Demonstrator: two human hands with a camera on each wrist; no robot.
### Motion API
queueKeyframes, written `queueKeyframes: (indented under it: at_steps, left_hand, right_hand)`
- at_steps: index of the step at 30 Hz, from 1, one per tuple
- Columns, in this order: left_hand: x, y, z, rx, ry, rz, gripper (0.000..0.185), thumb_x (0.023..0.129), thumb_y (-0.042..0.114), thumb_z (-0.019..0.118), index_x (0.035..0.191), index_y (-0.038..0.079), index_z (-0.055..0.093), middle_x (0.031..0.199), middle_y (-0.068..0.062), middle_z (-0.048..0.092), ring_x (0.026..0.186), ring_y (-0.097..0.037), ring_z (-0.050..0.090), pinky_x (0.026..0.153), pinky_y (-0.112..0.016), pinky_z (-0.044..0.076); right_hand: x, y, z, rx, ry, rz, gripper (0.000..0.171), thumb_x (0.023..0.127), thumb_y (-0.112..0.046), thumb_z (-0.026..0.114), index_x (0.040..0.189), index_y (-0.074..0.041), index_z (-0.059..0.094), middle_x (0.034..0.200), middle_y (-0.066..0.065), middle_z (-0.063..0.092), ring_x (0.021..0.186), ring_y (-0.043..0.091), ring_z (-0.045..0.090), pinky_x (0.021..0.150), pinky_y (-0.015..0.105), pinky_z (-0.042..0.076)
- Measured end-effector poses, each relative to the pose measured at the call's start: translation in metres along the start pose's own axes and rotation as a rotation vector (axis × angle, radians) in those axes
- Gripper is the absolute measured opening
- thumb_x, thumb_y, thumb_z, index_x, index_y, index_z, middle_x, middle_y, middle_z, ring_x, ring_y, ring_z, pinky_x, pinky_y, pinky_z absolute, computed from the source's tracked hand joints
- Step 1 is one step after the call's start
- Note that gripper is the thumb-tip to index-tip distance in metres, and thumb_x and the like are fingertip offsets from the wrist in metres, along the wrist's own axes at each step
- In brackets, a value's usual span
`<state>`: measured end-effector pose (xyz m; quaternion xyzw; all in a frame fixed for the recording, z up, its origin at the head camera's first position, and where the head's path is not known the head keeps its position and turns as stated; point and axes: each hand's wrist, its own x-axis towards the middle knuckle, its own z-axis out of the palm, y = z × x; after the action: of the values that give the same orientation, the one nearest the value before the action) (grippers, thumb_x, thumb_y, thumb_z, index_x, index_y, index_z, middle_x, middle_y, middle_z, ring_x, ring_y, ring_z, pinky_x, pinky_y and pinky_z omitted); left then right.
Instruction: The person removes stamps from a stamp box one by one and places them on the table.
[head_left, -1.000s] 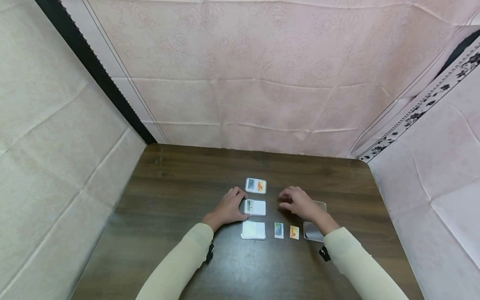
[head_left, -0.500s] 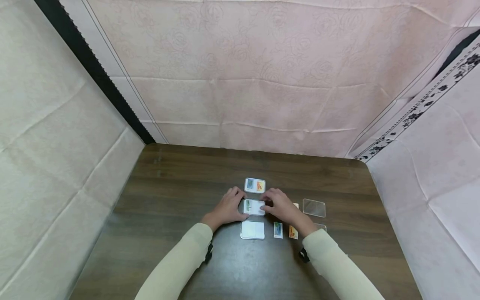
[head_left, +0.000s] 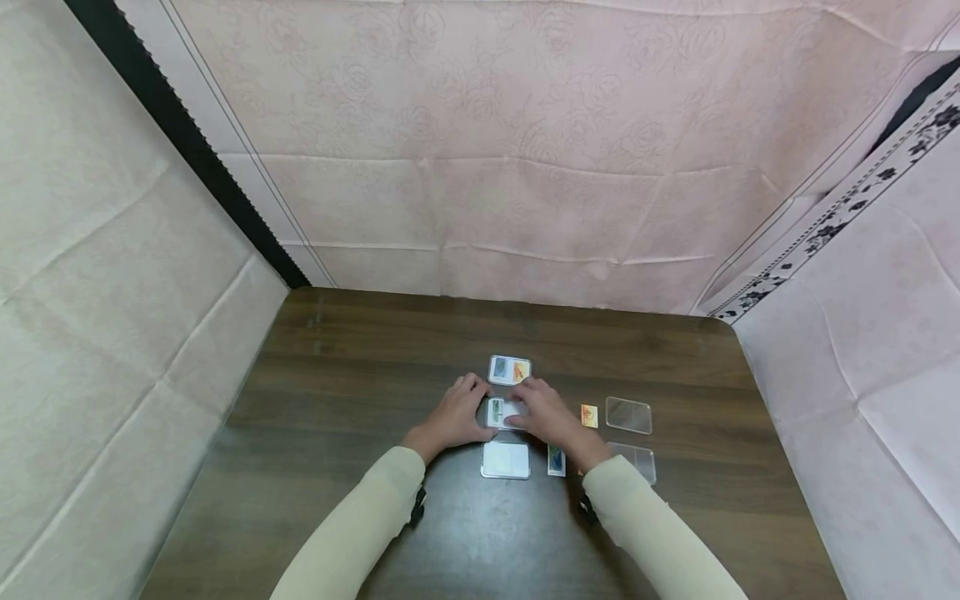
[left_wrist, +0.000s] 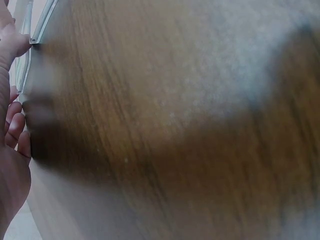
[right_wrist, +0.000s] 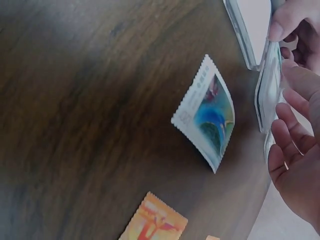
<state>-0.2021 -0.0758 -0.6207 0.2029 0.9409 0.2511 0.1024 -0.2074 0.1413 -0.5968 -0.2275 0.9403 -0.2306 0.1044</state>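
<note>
Right hand [head_left: 542, 414] moved left onto middle case [head_left: 504, 413], left hand [head_left: 459, 412] gripping its edge

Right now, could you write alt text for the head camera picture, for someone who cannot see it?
Both hands meet over a small white card holder on a dark wooden table: the left hand at its left edge, the right hand over its right side. Two more holders, loose stamps and clear covers lie around them.
</note>
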Motion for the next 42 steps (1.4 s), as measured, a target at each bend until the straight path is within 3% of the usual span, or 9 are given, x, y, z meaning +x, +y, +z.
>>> queueKeyframes:
  at_steps: [15, 29, 34, 42]
  left_hand:
    - [-0.0002, -0.0003, 0.0009, -0.004, 0.005, 0.007, 0.067, 0.082, 0.051, 0.082, 0.134, 0.015, 0.058, 0.128, -0.002, 0.051, 0.109, -0.018, 0.046, 0.093, -0.037, 0.046]
    - [-0.0003, 0.0020, -0.0004, 0.002, 0.006, -0.008, 0.066, 0.082, 0.050, 0.083, 0.133, 0.016, 0.059, 0.129, -0.001, 0.050, 0.112, -0.018, 0.046, 0.096, -0.037, 0.046]
    - [-0.0007, 0.0022, -0.0012, 0.005, 0.006, -0.008, 0.068, 0.082, 0.049, 0.082, 0.135, 0.014, 0.058, 0.129, -0.001, 0.050, 0.111, -0.018, 0.045, 0.096, -0.036, 0.045]
    - [-0.0007, 0.0026, -0.0016, 0.012, 0.002, -0.006, 0.070, 0.082, 0.052, 0.082, 0.135, 0.013, 0.059, 0.129, -0.001, 0.051, 0.111, -0.017, 0.046, 0.096, -0.036, 0.046]
  right_hand:
    - [0.0024, -0.0060, 0.0051, -0.062, -0.007, 0.029, 0.038, 0.088, -0.036, 0.083, 0.118, -0.016, 0.069, 0.120, 0.004, 0.062, 0.115, 0.025, 0.054, 0.101, 0.046, 0.048]
    - [0.0066, -0.0070, 0.0045, 0.003, -0.018, 0.065, 0.036, 0.087, -0.030, 0.084, 0.115, -0.015, 0.067, 0.117, 0.004, 0.061, 0.113, 0.024, 0.055, 0.098, 0.043, 0.049]
    - [0.0078, -0.0073, 0.0055, 0.050, -0.005, 0.049, 0.034, 0.087, -0.026, 0.085, 0.111, -0.015, 0.063, 0.111, 0.002, 0.061, 0.106, 0.021, 0.056, 0.094, 0.039, 0.050]
    - [0.0092, -0.0055, 0.0096, 0.198, 0.039, 0.013, 0.019, 0.093, -0.013, 0.076, 0.104, -0.012, 0.061, 0.089, -0.002, 0.063, 0.080, 0.011, 0.057, 0.073, 0.029, 0.051]
